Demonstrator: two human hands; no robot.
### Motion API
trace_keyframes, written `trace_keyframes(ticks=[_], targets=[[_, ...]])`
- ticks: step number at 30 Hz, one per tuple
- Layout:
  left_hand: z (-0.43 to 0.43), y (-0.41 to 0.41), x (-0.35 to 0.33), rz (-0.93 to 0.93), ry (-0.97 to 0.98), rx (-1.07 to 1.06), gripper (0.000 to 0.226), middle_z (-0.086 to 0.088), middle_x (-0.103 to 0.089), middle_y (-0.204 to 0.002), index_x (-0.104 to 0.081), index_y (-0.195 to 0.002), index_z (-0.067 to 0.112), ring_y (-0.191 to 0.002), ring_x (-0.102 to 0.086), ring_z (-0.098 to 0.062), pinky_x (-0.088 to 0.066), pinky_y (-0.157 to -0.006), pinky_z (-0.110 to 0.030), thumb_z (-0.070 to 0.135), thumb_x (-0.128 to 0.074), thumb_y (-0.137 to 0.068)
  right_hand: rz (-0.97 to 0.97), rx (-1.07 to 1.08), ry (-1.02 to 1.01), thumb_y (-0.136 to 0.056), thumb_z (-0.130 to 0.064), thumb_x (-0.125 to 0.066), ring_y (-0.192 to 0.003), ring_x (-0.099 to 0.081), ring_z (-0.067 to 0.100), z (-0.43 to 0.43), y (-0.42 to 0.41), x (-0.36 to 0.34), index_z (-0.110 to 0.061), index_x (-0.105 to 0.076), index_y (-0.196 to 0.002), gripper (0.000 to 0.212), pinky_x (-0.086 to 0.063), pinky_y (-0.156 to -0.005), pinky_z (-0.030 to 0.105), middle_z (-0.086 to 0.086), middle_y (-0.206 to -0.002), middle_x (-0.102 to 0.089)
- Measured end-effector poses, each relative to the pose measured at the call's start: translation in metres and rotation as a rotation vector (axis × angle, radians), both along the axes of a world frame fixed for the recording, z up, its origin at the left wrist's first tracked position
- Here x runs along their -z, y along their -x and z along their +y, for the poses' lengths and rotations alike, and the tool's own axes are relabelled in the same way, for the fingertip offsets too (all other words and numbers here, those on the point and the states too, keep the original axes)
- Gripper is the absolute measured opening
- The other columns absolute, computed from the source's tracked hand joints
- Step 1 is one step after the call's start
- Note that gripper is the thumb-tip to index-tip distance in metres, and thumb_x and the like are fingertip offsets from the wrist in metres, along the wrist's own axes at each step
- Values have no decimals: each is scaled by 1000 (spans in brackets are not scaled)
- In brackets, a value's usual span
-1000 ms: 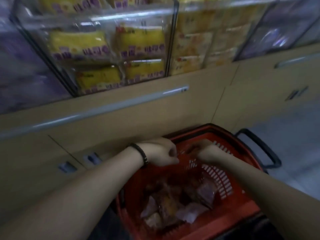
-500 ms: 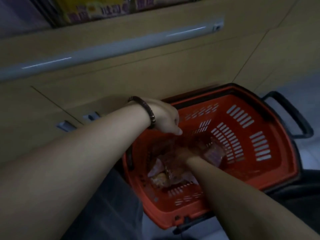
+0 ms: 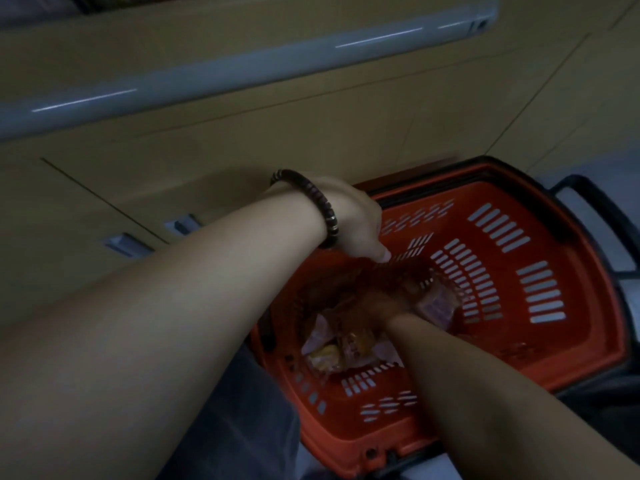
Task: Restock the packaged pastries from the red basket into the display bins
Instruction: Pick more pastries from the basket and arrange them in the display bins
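The red basket (image 3: 554, 344) stands on the floor below me, against the cabinet. Several packaged pastries (image 3: 349, 348) in clear wrappers lie in its bottom, with a pinkish packet (image 3: 437, 303) to their right. My right hand (image 3: 379, 301) is deep inside the basket among the packets, and its fingers are lost in the dark. My left hand (image 3: 353, 223), with a dark beaded bracelet on the wrist, hovers over the basket's near-left side, thumb pointing down, holding nothing. The display bins are out of view.
A beige cabinet front (image 3: 242, 143) with a silver rail (image 3: 242, 64) and small recessed pulls (image 3: 126, 244) fills the upper view. The basket's black handle (image 3: 595, 209) hangs out to the right. My grey trouser leg (image 3: 242, 427) is beside the basket.
My view has dropped from the display bins to the basket. My right hand went from the basket's rim down into the pastries. My left hand stayed above the basket.
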State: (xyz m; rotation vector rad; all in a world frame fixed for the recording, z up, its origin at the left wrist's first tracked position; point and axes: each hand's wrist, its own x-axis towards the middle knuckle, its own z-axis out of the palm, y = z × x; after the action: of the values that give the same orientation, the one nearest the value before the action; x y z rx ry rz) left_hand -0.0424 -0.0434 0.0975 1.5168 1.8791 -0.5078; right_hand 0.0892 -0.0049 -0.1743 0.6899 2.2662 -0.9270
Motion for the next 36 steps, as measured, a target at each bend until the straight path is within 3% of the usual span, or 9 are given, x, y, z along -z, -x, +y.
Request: trace_keyframes(ticks=[2,7,11,15,19,23,27,31,36], targets=[[1,1,1,-10,-8,-3,54,-1,-70,-123,-67,-132,23,-112,-65,-22,-45,-73,-28,64,-48,-102,-98,-46,37,-92,-41,-78,-144,-44,22,4,6,-19,-19,-52,-151,68,-34,-121,38,6,-160,-40],[-2,17,8,-37,21,-62,51,-1,-75,-112,-69,-125,25,-105,-72,-22,-55,-92,-32,66,-51,-99,-243,48,77,-70,-29,-95,-72,-71,11,20,2,-35,-22,-76,-111,46,-58,-60,27,-2,-94,-78],[-9,28,9,-21,40,-99,51,3,-71,-103,-68,-126,24,-101,-73,-24,-58,-93,-35,64,-53,-99,-190,94,63,-70,-20,-93,-72,-73,15,39,3,-77,-21,-74,-101,36,-60,-55,25,-1,-84,-75],[-16,34,8,-163,44,-277,46,-1,-67,-109,-62,-130,23,-100,-74,-24,-60,-89,-40,58,-53,-103,-23,66,5,-58,-31,-95,-93,-73,13,66,3,-131,-31,-69,-121,68,-64,-81,36,-8,-105,-77],[-24,44,6,-369,97,-503,60,-5,-62,-137,-53,-141,27,-113,-70,-26,-55,-103,-45,66,-57,-96,79,61,117,-72,-11,-92,-101,-75,26,86,-4,-201,-39,-66,-118,60,-62,-86,58,-7,-114,-74],[-28,39,-3,-666,83,-778,94,-18,-51,-150,-35,-156,32,-116,-70,-39,-50,-111,-50,90,-35,-82,177,20,59,-77,-5,-88,-102,-74,32,95,-19,-273,-31,-57,-126,63,-65,-77,49,3,-117,-71],[-27,28,-12,-1021,88,-974,108,-25,-61,-138,-56,-142,16,-113,-70,-47,-49,-109,-50,96,-18,-80,367,33,-61,-66,-17,-97,-84,-74,14,97,-38,-323,-30,-62,-118,64,-64,-77,42,-1,-102,-75],[-13,4,-19,-1102,-105,-932,67,-12,-76,-110,-70,-120,10,-87,-77,-29,-58,-76,-34,65,-35,-104,591,36,-189,-60,-35,-98,-98,-71,5,94,-58,-319,-35,-63,-133,81,-61,-85,39,-11,-113,-74],[-7,0,-23,-1154,-341,-968,22,-7,-77,-100,-71,-114,14,-79,-74,-17,-58,-73,-29,30,-57,-106,730,114,-307,-64,-42,-98,-134,-46,3,97,-78,-329,-45,-37,-159,113,-43,-114,28,-18,-146,-45]])
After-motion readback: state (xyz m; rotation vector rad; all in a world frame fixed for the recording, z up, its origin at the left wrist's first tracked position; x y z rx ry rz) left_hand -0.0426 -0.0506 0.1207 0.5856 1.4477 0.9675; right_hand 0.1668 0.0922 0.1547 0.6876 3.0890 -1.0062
